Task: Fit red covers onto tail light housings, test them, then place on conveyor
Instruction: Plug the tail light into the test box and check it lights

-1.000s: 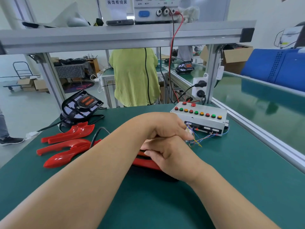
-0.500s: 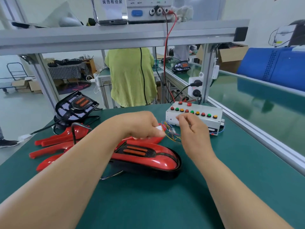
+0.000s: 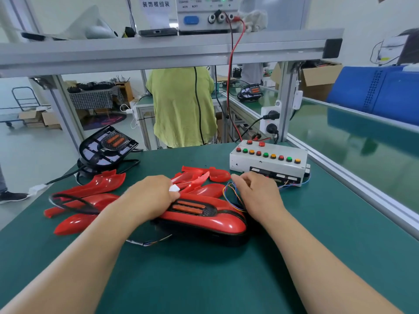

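Observation:
A tail light (image 3: 204,219) with its red cover fitted lies in the middle of the green bench. My left hand (image 3: 149,196) rests on its left end and pinches a small white connector (image 3: 174,188) at the fingertips. My right hand (image 3: 256,193) is just right of the light with fingers curled over the bundle of coloured wires (image 3: 230,193). Behind it stands the white test box (image 3: 267,163) with its row of coloured buttons. Loose red covers (image 3: 90,189) lie at the left, with more red covers (image 3: 204,175) behind the light.
A bare black housing (image 3: 106,146) is propped at the back left with its cable. The green conveyor (image 3: 340,137) runs along the right behind an aluminium rail (image 3: 353,180). A power supply (image 3: 204,14) sits on the overhead shelf. A person in a green shirt (image 3: 181,105) stands beyond the bench.
My hands came off the cover, where they lay one over the other. The left now pinches the white connector and the right has gone to the coloured wires by the test box.

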`<state>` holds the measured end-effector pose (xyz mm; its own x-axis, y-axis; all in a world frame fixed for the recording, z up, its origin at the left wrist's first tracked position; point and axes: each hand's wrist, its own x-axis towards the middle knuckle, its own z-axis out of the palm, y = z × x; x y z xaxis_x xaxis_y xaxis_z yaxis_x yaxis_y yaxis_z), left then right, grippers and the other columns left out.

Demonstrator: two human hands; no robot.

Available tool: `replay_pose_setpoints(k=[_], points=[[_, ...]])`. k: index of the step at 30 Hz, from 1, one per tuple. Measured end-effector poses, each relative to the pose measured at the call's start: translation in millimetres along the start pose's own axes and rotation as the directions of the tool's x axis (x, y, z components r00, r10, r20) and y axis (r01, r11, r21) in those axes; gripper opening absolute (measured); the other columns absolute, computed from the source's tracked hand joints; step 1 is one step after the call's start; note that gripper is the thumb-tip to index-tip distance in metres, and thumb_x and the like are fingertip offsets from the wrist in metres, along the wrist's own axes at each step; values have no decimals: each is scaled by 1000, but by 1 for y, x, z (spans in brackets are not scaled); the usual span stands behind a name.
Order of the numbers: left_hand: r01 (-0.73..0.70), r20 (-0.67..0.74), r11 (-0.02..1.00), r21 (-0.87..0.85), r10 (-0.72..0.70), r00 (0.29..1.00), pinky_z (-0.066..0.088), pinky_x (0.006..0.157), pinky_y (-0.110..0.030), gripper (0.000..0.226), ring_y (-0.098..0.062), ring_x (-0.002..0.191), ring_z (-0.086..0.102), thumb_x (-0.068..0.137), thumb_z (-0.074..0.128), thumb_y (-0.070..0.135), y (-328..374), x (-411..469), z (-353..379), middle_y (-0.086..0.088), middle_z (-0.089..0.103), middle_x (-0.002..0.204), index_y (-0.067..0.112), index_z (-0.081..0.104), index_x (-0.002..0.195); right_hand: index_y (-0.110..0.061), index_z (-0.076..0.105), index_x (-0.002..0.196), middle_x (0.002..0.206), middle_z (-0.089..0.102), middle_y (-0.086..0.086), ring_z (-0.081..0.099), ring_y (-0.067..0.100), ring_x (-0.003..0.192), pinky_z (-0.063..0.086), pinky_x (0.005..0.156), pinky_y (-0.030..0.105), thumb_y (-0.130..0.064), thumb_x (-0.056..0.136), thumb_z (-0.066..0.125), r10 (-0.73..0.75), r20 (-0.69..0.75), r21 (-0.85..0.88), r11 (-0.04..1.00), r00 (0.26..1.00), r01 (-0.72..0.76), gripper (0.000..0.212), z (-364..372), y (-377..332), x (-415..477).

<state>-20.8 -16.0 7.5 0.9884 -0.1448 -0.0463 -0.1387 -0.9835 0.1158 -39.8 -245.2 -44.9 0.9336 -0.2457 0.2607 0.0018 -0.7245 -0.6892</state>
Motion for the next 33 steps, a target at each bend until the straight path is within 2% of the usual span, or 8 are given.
replay_pose_setpoints(k=[4,9,13,21,24,26,28,33], points=[[-10,-67,992,-126,1,998,47,85,-38,26,-27,96,59,97,51,41,8,-10,10,-3,63,99,17,62,95,-11,55,73,73,66,11,58,25,77,42,71,35,-69,89,47,126,98,168,976,987,-142,61,-1,-3,0],[-11,-89,980,-201,-7,996,42,74,-35,28,-28,90,59,96,54,38,15,-13,14,-4,61,90,14,59,84,-5,52,132,117,69,5,60,21,111,47,89,32,-43,70,85,265,229,108,949,937,-295,80,-4,1,6],[19,-79,963,-268,-41,996,45,76,-36,29,-25,85,59,97,53,38,18,-15,16,-4,62,89,12,62,87,-16,41,148,124,66,8,61,22,114,46,103,37,-20,72,83,268,291,216,917,918,-336,87,-7,7,9],[-4,-53,935,-354,-16,998,30,54,-31,37,-17,58,42,99,52,34,15,-19,13,-1,48,66,12,45,71,-4,70,108,93,73,12,72,16,78,56,73,26,13,92,46,191,347,625,683,918,-378,33,-9,5,7],[7,-25,914,-407,-18,1000,31,56,-32,36,-17,57,41,98,53,35,12,-18,12,0,47,65,14,46,70,-9,74,87,92,74,11,73,15,75,56,70,28,-12,93,60,167,375,742,536,912,-403,16,-20,-1,7],[21,-21,911,-412,-33,999,31,57,-32,37,-18,58,43,99,52,36,13,-19,12,0,48,65,15,45,69,-8,74,85,87,76,10,74,16,74,59,65,29,-33,95,61,163,382,769,490,910,-410,30,-25,-2,7],[33,-28,917,-397,-48,998,31,56,-32,38,-18,57,42,99,50,36,15,-20,12,1,47,63,16,41,68,-5,71,85,78,76,9,73,15,67,60,59,25,-37,91,67,182,316,790,493,931,-365,33,-27,-2,6],[25,-29,954,-299,-35,999,32,58,-31,33,-19,64,44,101,46,31,20,-24,9,-4,51,73,12,47,74,-5,63,95,64,69,3,66,12,55,58,57,23,1,82,76,189,178,707,658,966,-259,19,-23,2,4]])
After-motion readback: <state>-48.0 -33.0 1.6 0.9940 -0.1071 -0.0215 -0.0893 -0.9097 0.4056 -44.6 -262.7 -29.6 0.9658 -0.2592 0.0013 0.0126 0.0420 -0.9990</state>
